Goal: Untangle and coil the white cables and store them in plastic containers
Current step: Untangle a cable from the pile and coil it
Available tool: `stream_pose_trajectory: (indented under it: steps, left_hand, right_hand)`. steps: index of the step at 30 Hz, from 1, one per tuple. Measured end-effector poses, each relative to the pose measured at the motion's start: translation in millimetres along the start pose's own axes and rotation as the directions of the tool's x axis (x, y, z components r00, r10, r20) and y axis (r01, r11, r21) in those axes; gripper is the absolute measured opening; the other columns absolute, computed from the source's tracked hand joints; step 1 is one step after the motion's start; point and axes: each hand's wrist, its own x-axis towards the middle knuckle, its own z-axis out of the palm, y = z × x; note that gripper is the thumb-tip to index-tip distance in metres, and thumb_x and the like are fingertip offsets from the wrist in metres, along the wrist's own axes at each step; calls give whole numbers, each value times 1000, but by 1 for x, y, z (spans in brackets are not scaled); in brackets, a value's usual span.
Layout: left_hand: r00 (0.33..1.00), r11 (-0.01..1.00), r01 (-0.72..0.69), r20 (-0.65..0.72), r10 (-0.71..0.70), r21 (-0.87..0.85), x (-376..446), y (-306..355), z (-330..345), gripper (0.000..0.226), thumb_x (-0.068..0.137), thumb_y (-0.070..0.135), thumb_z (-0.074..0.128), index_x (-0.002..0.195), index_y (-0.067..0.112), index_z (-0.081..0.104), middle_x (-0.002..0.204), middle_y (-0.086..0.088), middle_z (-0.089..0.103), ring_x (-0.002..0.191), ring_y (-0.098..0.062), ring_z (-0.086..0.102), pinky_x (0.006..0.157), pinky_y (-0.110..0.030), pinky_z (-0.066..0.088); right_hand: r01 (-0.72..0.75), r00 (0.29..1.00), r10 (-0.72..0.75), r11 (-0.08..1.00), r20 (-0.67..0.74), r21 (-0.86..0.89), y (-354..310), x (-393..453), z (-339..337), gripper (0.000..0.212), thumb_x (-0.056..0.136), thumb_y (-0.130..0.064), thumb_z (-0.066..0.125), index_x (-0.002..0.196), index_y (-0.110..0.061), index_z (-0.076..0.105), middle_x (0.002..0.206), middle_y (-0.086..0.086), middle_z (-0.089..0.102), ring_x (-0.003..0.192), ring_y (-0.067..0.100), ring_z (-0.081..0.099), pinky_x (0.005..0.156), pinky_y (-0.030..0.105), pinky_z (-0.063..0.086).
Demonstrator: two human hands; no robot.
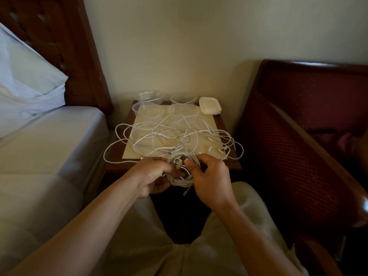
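Your left hand (pixel 153 176) and right hand (pixel 209 177) both pinch a round white coil (pixel 182 170), fingers curled on its smooth loops, at the table's (pixel 235 166) 6 o'clock edge. Loose tangle (pixel 171 134) sprawls over the beige mat (pixel 207 124). Clear tubs (pixel 148 111) at 12 look empty; opaque lids (pixel 210 105) stacked at 1.

One head-worn wide-angle view looks forward and down, close over the hands (pixel 179 174), toward a bedside table (pixel 229 166).
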Motion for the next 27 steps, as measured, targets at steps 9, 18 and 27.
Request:
stream_pose_trajectory:
  steps: [9,18,27]
  left_hand:
    - [876,875,-331,-231,424,353,-3,-2,9,21,83,12,63,92,29,71,85,4,74,81,-16,72,74,-41,62]
    - [899,894,-396,-111,425,210,-11,-9,14,26,85,-3,63,78,18,79,81,-10,77,84,-30,74,82,-43,59]
    - [922,925,-379,-75,381,38,-9,-13,4,9,88,4,75,94,10,77,89,-12,79,85,-28,78,89,-50,61]
  right_hand:
    - [40,999,-40,999,-10,-20,-7,3,3,13,96,-27,71,86,-19,73,73,-3,71,67,14,68,58,31,57]
    - [-129,992,129,991,-3,-23,-5,7,-8,5,87,-27,74,86,-22,73,67,0,71,57,15,67,45,19,49]
    - [-443,895,320,720,312,534,1,12,-27,19,95,-21,69,109,-9,75,90,11,70,79,21,61,62,26,52]
